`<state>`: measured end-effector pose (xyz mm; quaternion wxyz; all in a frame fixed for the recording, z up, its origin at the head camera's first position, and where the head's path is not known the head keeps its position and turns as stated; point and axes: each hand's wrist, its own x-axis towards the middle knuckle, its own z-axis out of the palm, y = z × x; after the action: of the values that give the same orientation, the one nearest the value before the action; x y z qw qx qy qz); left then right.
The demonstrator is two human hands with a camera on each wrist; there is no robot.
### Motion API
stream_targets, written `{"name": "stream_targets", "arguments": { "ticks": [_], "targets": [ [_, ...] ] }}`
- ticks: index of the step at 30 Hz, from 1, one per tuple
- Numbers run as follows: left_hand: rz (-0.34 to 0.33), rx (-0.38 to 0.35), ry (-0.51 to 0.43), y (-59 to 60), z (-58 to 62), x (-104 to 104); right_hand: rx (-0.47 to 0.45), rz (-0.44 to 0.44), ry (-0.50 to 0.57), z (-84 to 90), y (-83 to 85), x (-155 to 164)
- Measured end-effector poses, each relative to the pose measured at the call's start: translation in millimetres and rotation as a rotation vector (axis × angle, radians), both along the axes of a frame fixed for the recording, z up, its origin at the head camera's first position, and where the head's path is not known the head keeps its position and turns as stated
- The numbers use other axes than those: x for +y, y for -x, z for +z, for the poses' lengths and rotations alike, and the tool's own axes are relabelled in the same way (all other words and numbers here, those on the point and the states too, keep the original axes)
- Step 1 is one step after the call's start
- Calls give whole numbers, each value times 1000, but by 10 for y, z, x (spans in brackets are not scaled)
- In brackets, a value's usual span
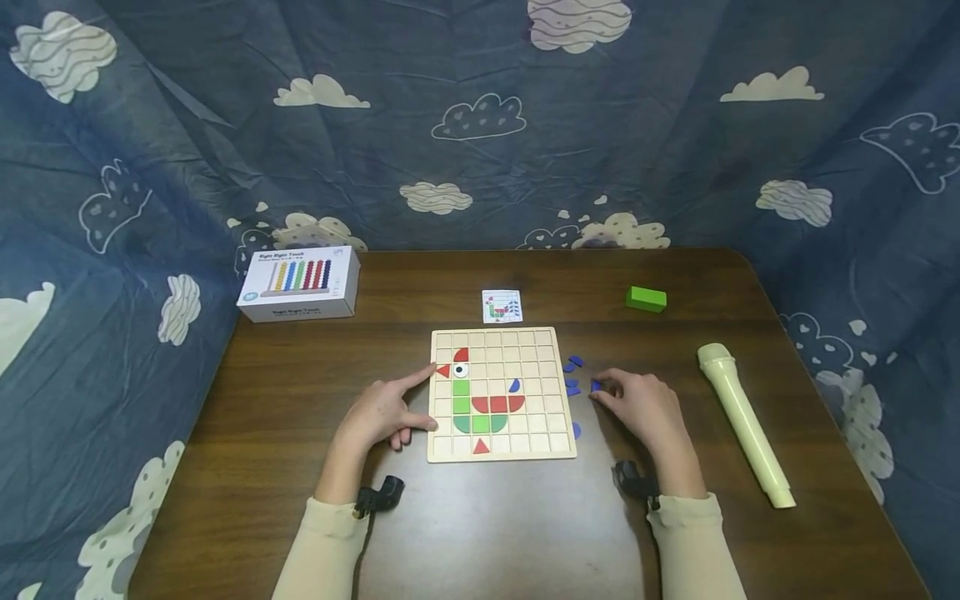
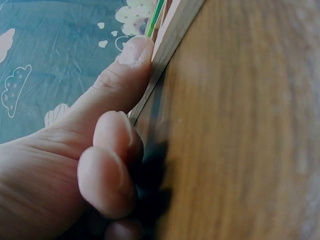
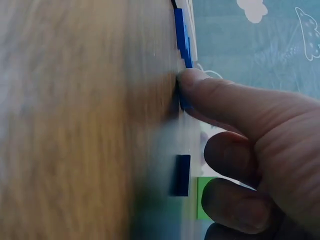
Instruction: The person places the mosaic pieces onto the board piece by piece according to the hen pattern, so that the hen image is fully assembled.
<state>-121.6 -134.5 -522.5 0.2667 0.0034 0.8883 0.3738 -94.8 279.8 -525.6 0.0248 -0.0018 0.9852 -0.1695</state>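
Note:
A wooden grid board (image 1: 540, 433) lies mid-table, bearing red, green and blue flat pieces and an eye piece (image 1: 461, 370), arranged like a bird. My left hand (image 1: 381, 410) touches the board's left edge with extended index finger and thumb; its other fingers are curled under. Just right of the board, my right hand (image 1: 643, 408) pinches a small blue piece (image 1: 595, 386) between thumb and index finger, on or close to the tabletop. Its exact shape is covered by the fingers. Several loose blue pieces (image 1: 573, 390) lie between that hand and the board.
Behind the board lies a small picture card (image 1: 501, 306) with a similar bird figure. A white box (image 1: 300, 285) stands at the back left. Toward the right are a green block (image 1: 646, 299) and a long cream microphone-shaped object (image 1: 746, 425). A cloud-patterned cloth (image 1: 480, 167) hangs behind the table.

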Motion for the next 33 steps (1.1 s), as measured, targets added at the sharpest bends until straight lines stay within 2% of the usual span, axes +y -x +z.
{"name": "stream_targets", "arguments": {
  "ticks": [4, 7, 11, 14, 21, 33],
  "targets": [
    [-3, -5, 3, 1, -9, -16, 37, -24, 6, 62, 28, -105],
    [1, -9, 11, -1, -13, -28, 41, -36, 53, 142, 106, -300],
    [1, -1, 11, -3, -13, -28, 21, 15, 90, 198, 272, -613],
    [-13, 2, -1, -6, -19, -6, -6, 54, 57, 157, 377, -758],
    [-22, 20, -15, -14, -17, 37, -15, 79, 13, 20, 447, -817],
    [1, 5, -8, 15, 0, -11, -21, 53, 56, 2, 472, -901]
  ]
}}
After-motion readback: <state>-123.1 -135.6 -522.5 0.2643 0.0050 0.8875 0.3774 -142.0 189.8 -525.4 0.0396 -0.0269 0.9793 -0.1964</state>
